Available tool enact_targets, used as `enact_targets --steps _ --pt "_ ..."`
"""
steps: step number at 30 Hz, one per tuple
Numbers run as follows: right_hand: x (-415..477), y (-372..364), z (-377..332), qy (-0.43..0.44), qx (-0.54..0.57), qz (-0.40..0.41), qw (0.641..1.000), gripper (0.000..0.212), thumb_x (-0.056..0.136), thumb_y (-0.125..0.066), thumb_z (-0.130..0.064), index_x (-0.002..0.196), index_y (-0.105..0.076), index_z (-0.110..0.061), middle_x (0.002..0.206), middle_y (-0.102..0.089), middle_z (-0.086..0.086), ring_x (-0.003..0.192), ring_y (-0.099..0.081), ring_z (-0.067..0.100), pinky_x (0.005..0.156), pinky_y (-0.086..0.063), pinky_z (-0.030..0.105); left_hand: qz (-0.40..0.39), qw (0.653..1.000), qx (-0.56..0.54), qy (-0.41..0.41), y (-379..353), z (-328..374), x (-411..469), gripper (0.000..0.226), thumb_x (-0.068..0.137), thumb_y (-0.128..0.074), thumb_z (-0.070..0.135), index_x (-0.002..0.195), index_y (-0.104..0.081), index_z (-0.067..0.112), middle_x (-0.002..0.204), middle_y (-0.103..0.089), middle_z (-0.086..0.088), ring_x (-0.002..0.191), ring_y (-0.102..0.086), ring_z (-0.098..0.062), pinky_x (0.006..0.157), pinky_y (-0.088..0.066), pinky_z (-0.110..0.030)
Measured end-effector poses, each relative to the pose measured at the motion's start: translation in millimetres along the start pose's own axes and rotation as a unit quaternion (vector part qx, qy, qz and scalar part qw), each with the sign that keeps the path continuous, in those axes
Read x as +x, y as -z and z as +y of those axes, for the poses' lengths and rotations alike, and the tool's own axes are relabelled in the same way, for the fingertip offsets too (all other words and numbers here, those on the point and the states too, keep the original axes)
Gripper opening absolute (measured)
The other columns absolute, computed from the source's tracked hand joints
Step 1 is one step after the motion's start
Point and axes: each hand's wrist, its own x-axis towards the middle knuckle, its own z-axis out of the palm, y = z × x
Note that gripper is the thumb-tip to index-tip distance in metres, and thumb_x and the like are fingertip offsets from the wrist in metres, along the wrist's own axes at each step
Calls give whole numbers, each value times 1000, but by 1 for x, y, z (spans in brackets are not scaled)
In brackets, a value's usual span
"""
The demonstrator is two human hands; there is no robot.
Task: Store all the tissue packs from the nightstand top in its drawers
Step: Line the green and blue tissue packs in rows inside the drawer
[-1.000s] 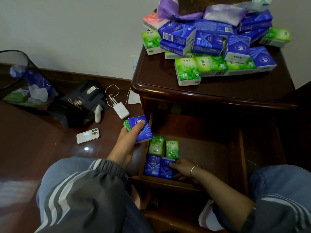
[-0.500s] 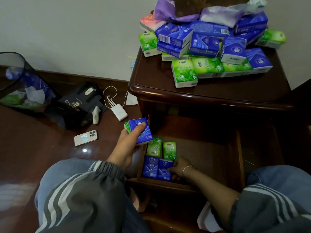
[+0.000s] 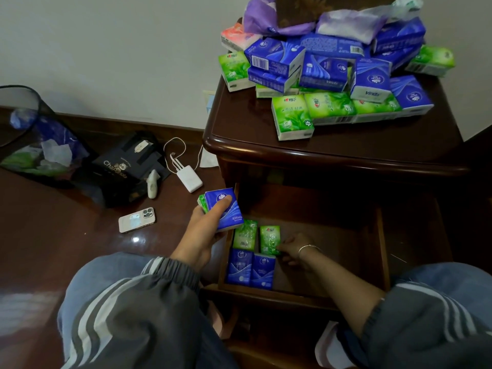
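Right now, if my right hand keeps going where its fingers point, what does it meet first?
The right hand points left at the nearer green pack in the drawer; it would meet that first, and may already touch it.

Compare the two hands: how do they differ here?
The left hand grips a blue pack at the drawer's left edge; the right hand reaches inside it, fingers at a green pack. The right wrist wears a bracelet; the left is bare. Both come from striped grey sleeves.
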Motion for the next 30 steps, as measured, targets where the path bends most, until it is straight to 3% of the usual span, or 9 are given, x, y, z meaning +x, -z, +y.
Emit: enact_targets --steps 5,9,10,11,13,18,22,27,30 --pt "6 -15 -2 18 76 25 997 23 82 -68 -10 65 -52 -13 79 -65 16 55 -59 19 47 -44 27 4 1000 0 3 2 -1 1 57 82 -70 36 128 -51 9 92 -70 -3 63 -66 -7 48 -47 -17" --pt "9 -20 -5 67 14 46 997 24 80 -70 -14 65 -52 -16 82 -64 18 76 -64 30 72 -51 43 3 1000 1 5 2 -1 1 57 82 -70 35 129 -50 9 92 -69 -3 61 -66 -6 47 -47 -16" --pt "10 -19 -5 78 4 51 996 13 79 -72 -15 74 -60 -13 87 -64 19 82 -63 29 77 -51 42 4 1000 1 7 2 -1 1 57 82 -70 35 129 -50 9 92 -69 -3 61 -66 -6 47 -47 -16" --pt "10 -18 -5 86 4 69 994 18 78 -73 -17 91 -65 -8 95 -66 19 87 -63 29 80 -50 40 5 1000 0 8 2 -1 1 57 82 -70 35 129 -51 9 93 -70 -3 62 -66 -6 47 -47 -17" --pt "9 -16 -4 98 27 105 989 41 80 -70 -16 117 -57 -6 109 -66 17 100 -62 31 86 -48 36 6 1000 0 11 3 -2 2 56 82 -70 36 128 -51 10 95 -70 -4 64 -67 -7 49 -48 -17" --pt "0 -24 -1 177 58 17 982 53 88 -54 -3 138 -42 -18 129 -58 8 118 -55 27 100 -45 42 3 1000 4 13 2 -3 4 54 82 -70 37 127 -53 12 97 -71 -4 68 -68 -8 53 -49 -19" --pt "-5 -27 11 213 9 3 977 53 90 -51 -5 139 -41 -21 133 -57 5 119 -53 20 99 -45 30 2 1000 8 14 3 -5 5 56 81 -71 39 127 -52 13 100 -71 -4 72 -67 -9 57 -48 -21" --pt "-11 -25 21 207 -40 -43 977 62 92 -52 -12 147 -26 -25 146 -41 2 117 -54 18 92 -43 21 -6 1000 22 1 2 -6 6 50 83 -68 38 125 -54 13 93 -72 -2 70 -66 -9 61 -46 -23" --pt "-14 -23 18 198 -26 -77 977 62 94 -52 -14 148 -23 -22 145 -42 2 118 -49 12 89 -37 14 -20 999 30 0 -2 -6 5 51 84 -69 36 126 -53 12 105 -71 -8 82 -67 -15 67 -49 -28"
